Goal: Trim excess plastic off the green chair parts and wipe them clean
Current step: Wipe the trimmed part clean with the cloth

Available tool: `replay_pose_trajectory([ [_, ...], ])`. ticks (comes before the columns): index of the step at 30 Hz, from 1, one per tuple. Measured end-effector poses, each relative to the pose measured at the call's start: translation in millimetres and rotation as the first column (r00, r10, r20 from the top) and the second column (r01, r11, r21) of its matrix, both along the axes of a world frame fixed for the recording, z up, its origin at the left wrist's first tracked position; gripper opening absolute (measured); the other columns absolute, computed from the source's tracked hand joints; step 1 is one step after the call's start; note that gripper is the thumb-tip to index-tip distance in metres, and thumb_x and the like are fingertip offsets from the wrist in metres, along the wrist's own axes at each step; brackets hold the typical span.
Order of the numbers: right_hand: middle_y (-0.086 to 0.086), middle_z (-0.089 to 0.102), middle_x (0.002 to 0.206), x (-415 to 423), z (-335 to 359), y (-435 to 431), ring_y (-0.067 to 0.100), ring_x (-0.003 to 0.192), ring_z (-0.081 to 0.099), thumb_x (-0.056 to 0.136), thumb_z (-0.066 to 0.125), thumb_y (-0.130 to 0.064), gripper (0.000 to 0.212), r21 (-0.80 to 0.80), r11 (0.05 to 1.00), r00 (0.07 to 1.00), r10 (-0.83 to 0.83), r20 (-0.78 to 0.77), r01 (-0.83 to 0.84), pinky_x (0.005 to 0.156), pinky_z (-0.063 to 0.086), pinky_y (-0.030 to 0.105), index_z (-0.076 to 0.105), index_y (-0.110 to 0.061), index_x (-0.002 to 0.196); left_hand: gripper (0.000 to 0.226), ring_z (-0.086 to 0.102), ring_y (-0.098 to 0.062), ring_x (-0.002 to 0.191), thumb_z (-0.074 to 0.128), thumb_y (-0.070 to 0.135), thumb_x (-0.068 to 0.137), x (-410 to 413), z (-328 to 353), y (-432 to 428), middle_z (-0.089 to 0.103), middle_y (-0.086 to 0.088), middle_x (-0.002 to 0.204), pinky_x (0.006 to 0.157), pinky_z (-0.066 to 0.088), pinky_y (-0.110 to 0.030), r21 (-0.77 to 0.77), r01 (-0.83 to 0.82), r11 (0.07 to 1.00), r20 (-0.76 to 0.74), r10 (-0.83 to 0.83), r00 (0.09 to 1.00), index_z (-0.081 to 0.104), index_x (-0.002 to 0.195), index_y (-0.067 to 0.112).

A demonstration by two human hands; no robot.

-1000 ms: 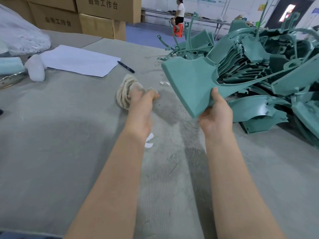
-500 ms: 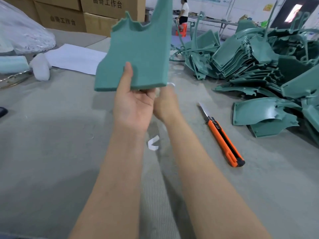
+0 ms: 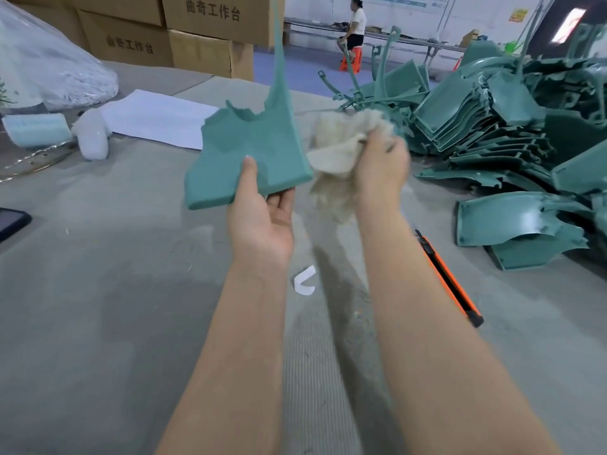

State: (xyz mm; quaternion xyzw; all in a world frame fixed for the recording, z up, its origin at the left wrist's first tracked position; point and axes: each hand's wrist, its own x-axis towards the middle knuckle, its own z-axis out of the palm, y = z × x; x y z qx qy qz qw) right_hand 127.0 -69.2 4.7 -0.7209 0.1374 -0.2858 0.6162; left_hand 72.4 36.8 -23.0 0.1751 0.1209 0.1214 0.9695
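A green chair part (image 3: 253, 152) is held upright above the middle of the bench (image 3: 98, 290). Its lower edge is gripped by the left hand (image 3: 259, 221), with the thumb pressed on the front face and the fingers hidden behind. The fingers of the right hand (image 3: 381, 162) are closed round a crumpled rag (image 3: 338, 142), which seems to touch the part's right edge, though it is blurred. An orange utility knife (image 3: 450, 280) is partly covered by the right forearm. A pile of green parts (image 3: 492, 126) at right is cut off by the frame. Indistinct white contents fill a clear plastic bag (image 3: 42, 67).
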Motion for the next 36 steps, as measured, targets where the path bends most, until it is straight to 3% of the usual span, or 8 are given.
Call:
replay_pose_trajectory([
  [2,0.001,0.055,0.083,-13,13,-27,0.022,0.086,0.054,0.099,0.048,-0.022,0.025,0.188,0.982,0.995,-0.034,0.089,0.017,0.08,0.044,0.035,0.042,-0.02,0.075,0.029,0.068,-0.018,0.091,0.058,0.016,0.095,1,-3,-8,0.068,-0.007,0.114,0.074,0.059,-0.03,0.05,0.058,0.997,0.001,-0.058,0.998,0.057,0.124,0.013],
  [5,0.001,0.057,0.099,-40,19,-44,0.013,0.091,0.057,0.096,0.051,-0.008,0.01,0.125,0.991,0.96,-0.078,0.271,0.045,0.09,0.048,0.031,0.048,-0.017,0.094,0.013,0.07,-0.017,0.082,0.057,0.012,0.095,-2,-3,-26,0.071,-0.006,0.101,0.07,0.06,-0.031,0.118,0.203,0.972,-0.006,-0.203,0.979,0.061,0.108,0.012],
  [9,-0.002,0.057,0.11,-68,5,-39,0.009,0.106,0.055,0.096,0.049,-0.005,0.022,-0.233,0.972,0.938,0.068,0.341,0.015,0.096,0.041,0.019,0.058,-0.009,0.116,0.028,0.065,-0.017,0.098,0.053,0.015,0.096,-9,-2,-56,0.064,-0.01,0.121,0.087,0.054,-0.03,0.29,0.35,0.891,0.016,-0.37,0.929,0.056,0.122,0.008],
  [14,0.014,0.034,0.153,-78,-35,-25,0.027,0.145,0.024,0.1,0.037,-0.016,0.045,-0.763,0.617,0.94,0.34,0.038,-0.192,0.12,0.012,0.039,0.042,-0.007,0.144,0.039,0.059,-0.017,0.116,0.039,0.036,0.1,-18,-1,-60,0.063,-0.004,0.125,0.103,0.044,-0.031,0.308,0.482,0.82,0.106,-0.533,0.839,0.055,0.13,0.016],
  [19,0.01,0.028,0.157,-67,-32,-37,0.019,0.147,0.021,0.104,0.035,-0.011,0.042,-0.528,0.836,0.982,0.188,0.026,-0.147,0.115,0.009,0.013,0.036,-0.005,0.146,0.051,0.062,-0.019,0.115,0.033,0.046,0.101,-15,4,-57,0.064,-0.006,0.127,0.092,0.053,-0.03,0.37,0.394,0.841,0.093,-0.456,0.885,0.052,0.135,0.013],
  [25,0.014,0.058,0.135,-80,-38,-7,0.027,0.13,0.049,0.091,0.047,-0.007,0.038,-0.718,0.688,0.927,0.331,0.176,-0.109,0.11,0.024,0.022,0.063,-0.004,0.125,0.053,0.063,-0.016,0.11,0.036,0.05,0.099,-11,0,-45,0.066,-0.003,0.119,0.089,0.052,-0.025,0.315,0.43,0.846,0.056,-0.469,0.881,0.056,0.131,0.013],
  [30,0.013,0.06,0.13,-50,-27,-36,0.027,0.127,0.05,0.097,0.044,0.0,0.032,-0.62,0.781,0.981,0.166,0.096,-0.072,0.101,0.029,0.017,0.064,-0.002,0.122,0.042,0.068,-0.016,0.1,0.038,0.038,0.102,-10,-7,-52,0.067,-0.007,0.119,0.074,0.058,-0.027,0.372,0.374,0.85,0.035,-0.415,0.909,0.056,0.129,0.011],
  [36,0.0,0.063,0.113,-57,-19,-68,0.015,0.102,0.06,0.099,0.051,-0.016,0.021,-0.029,0.999,0.997,-0.019,0.073,0.021,0.095,0.049,0.034,0.06,-0.015,0.118,0.015,0.07,-0.011,0.092,0.049,0.025,0.1,-2,-16,-45,0.072,0.005,0.101,0.077,0.058,-0.035,0.625,0.242,0.742,0.025,-0.329,0.944,0.057,0.112,0.021],
])
